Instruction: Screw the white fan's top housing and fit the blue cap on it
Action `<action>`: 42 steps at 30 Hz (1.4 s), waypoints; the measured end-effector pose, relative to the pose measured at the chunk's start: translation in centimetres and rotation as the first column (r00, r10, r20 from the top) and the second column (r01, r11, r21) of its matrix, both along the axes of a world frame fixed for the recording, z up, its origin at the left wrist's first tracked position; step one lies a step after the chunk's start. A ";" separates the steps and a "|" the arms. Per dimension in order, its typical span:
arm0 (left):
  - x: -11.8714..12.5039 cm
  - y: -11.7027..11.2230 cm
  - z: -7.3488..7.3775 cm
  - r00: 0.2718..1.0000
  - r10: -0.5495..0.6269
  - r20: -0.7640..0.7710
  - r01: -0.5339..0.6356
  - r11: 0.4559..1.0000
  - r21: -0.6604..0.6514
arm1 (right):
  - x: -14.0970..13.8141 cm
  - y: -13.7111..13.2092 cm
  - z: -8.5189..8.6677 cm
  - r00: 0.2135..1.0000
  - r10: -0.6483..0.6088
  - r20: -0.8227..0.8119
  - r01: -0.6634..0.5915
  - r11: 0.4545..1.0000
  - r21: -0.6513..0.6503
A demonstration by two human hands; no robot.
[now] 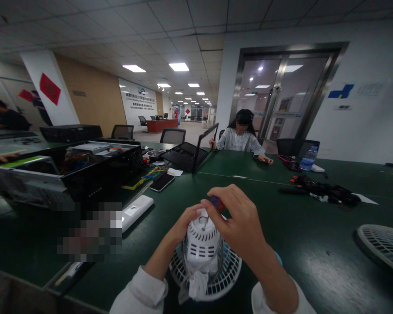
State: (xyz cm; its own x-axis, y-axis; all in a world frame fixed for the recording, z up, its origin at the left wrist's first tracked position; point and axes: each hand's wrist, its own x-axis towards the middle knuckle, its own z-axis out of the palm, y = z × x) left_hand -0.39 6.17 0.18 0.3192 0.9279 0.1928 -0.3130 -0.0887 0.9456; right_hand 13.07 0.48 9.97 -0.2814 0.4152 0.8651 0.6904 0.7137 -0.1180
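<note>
A small white electric fan (203,250) lies face down on the green table, its round grille (227,279) underneath and its slotted motor housing upward. My left hand (186,224) is closed around the left side of the housing, the thumb near its top. Above the housing, my right hand (237,213) pinches a red-and-blue handle (218,203), which looks like a screwdriver's. My fingers cover most of it, and a thin metal piece shows at the housing top. White cloth-like material (198,285) hangs on the fan's near side.
An opened computer case (101,174) stands at left, near a phone (162,182) and a white power strip (137,212). A laptop-like frame (196,152) is ahead. Another person (239,135) sits opposite. At right are a bottle (308,158), black gear (330,189) and another grille (384,244).
</note>
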 end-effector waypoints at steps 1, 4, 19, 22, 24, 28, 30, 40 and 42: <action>0.0 0.1 -0.1 1.000 -0.003 0.001 0.003 1.000 0.002 | 0.0 0.0 0.0 1.000 0.006 0.000 -0.006 1.000 -0.024; 0.0 0.3 -0.3 1.000 -0.016 0.003 0.016 1.000 0.008 | 0.2 -0.1 0.2 0.999 0.042 0.004 -0.042 0.996 -0.081; -0.1 0.5 -0.6 0.999 -0.049 -0.001 0.049 0.999 0.019 | 0.4 -0.5 0.6 0.999 0.034 -0.001 -0.034 0.998 -0.050; 0.0 0.6 -0.6 0.996 -0.087 0.003 0.087 0.996 0.016 | 0.6 -0.5 0.7 0.997 0.074 0.007 -0.074 0.996 -0.056; 0.0 0.7 -0.8 0.995 -0.097 0.012 0.097 0.995 0.014 | 0.6 -0.4 0.6 0.999 0.053 0.008 -0.052 0.998 -0.025; -0.2 0.9 -1.1 0.996 -0.087 0.031 0.086 0.996 0.023 | 0.4 -0.2 0.3 1.000 -0.019 0.007 0.019 0.999 0.029; -0.2 0.8 -1.1 0.996 -0.085 0.034 0.084 0.996 0.027 | 0.4 -0.2 0.3 0.999 -0.018 0.031 0.017 1.000 0.021; -0.1 0.9 -1.1 0.994 -0.103 0.021 0.102 0.994 0.031 | 0.8 -0.2 0.5 0.997 0.052 0.050 -0.049 0.997 -0.062; -0.1 1.0 -1.2 0.997 -0.077 0.015 0.077 0.996 0.034 | 0.6 -0.2 0.4 0.998 0.011 0.054 -0.009 1.000 -0.023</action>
State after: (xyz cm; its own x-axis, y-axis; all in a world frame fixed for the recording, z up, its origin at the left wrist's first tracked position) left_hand -0.51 7.19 -1.02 0.3860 0.8937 0.2286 -0.3355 -0.0948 0.9373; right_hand 13.70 0.32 10.37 -0.3319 0.4318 0.8387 0.6890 0.7182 -0.0971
